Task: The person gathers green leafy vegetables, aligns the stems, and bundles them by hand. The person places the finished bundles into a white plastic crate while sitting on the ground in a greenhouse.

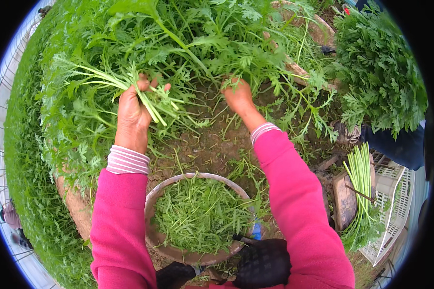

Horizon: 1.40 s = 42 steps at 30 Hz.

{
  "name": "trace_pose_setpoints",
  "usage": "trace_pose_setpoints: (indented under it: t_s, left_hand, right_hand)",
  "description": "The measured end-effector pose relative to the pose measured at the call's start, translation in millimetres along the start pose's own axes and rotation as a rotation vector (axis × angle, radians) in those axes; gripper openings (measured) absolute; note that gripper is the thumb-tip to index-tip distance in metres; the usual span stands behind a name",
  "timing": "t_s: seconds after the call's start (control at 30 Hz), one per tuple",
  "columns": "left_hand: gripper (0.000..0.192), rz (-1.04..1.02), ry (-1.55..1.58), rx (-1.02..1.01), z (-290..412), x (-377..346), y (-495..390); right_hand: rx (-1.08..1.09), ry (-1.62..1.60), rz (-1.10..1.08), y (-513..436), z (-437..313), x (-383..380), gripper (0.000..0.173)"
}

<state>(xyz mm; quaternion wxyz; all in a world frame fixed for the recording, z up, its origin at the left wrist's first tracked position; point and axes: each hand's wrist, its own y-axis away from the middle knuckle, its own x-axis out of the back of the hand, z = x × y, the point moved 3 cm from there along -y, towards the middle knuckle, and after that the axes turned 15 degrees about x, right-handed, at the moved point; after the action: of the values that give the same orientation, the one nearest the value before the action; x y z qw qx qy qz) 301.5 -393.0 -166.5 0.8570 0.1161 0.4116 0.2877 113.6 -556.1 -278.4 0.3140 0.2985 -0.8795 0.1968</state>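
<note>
In my left hand (135, 112) is a small bunch of cut leafy green stems (148, 103). Their pale cut ends point down to the right, and feathery leaves spread out to the left. My right hand (238, 94) reaches low among the bases of the standing greens (202, 39), close to the soil. Its fingers are curled and partly covered by leaves, so what they grip is hidden. Below and between my arms stands a round basin (196, 175) filled with loose leafy trimmings (202, 213).
To the right, a tied-looking bundle of stems (360, 169) rests across a wooden board (343, 209) beside a white plastic crate (396, 216). A large leafy bunch (379, 72) stands above a co-worker's dark-clad leg (394, 144). Another person (12, 218) is at the far left edge.
</note>
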Motion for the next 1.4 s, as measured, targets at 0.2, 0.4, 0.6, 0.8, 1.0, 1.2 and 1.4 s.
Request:
trace_pose_setpoints:
  t_s: [0.2,0.4,0.6,0.8,1.0,1.2,1.4]
  left_hand:
    - [0.028,0.035,-0.136,-0.014,0,15,17]
    - [0.030,0.053,-0.212,-0.022,-4,12,32]
    - [0.040,0.043,-0.170,-0.020,-3,8,35]
    - [0.053,0.011,-0.237,-0.039,2,16,32]
    - [0.058,0.045,-0.254,-0.039,11,36,25]
    - [0.041,0.042,-0.202,-0.026,12,39,22]
    - [0.040,0.069,-0.191,-0.025,11,41,31]
  right_hand:
    - [-0.296,-0.283,0.033,1,33,1,0.041]
    - [0.010,-0.035,-0.055,-2,1,-25,0.043]
    - [-0.039,0.051,-0.145,-29,17,-52,0.023]
    - [0.145,0.258,-0.283,-43,21,-39,0.021]
    - [-0.188,-0.210,-0.361,-50,8,-32,0.017]
    - [0.120,0.162,-0.148,-82,3,-63,0.021]
    - [0.180,0.075,-0.125,-91,16,-83,0.027]
